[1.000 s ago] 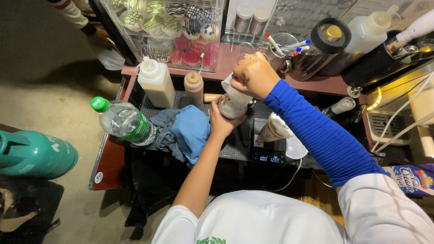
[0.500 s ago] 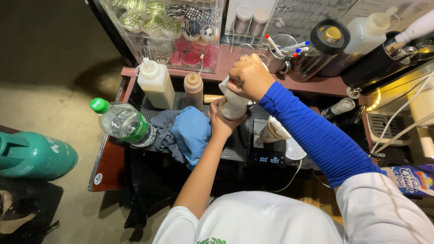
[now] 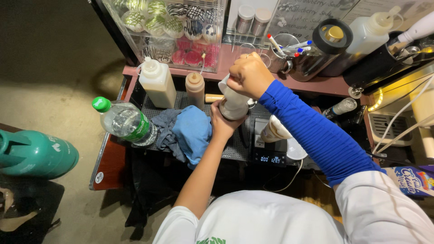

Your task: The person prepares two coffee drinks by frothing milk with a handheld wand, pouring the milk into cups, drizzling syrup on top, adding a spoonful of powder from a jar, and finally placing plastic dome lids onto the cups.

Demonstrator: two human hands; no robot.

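White plastic cup (image 3: 235, 105), a tapered one with a dark band near its base, sits at the centre of the frame, gripped from both ends. The right hand (image 3: 249, 74), in a long blue sleeve (image 3: 316, 131), is clenched into a fist over the cup's upper end, pressing or twisting something there (what lies under the fist is hidden). The left hand (image 3: 222, 124), bare-armed, wraps its fingers around the cup's lower end from below. The cup's long axis is tilted, its top leaning toward the upper left of the frame and its base toward the lower right, so the right hand lies above it and the left hand beneath it; both touch it, neither nearer than the other.

Just left of the left hand lies a crumpled blue cloth (image 3: 192, 131) on a dark perforated mat (image 3: 235, 147). Further left stand a brown squeeze bottle (image 3: 195, 89), a cream-filled square squeeze bottle (image 3: 157, 82) and a clear water bottle with a green cap (image 3: 124, 121) lying tilted at the counter's edge. Right of the cup, a small black digital scale (image 3: 270, 156) carries a tilted paper cup (image 3: 275, 130). In the upper part of the frame a clear display case of decorated pastries (image 3: 172, 27) stands on the reddish shelf (image 3: 316, 83), and at far left a green gas cylinder (image 3: 34, 153) rests on the floor.
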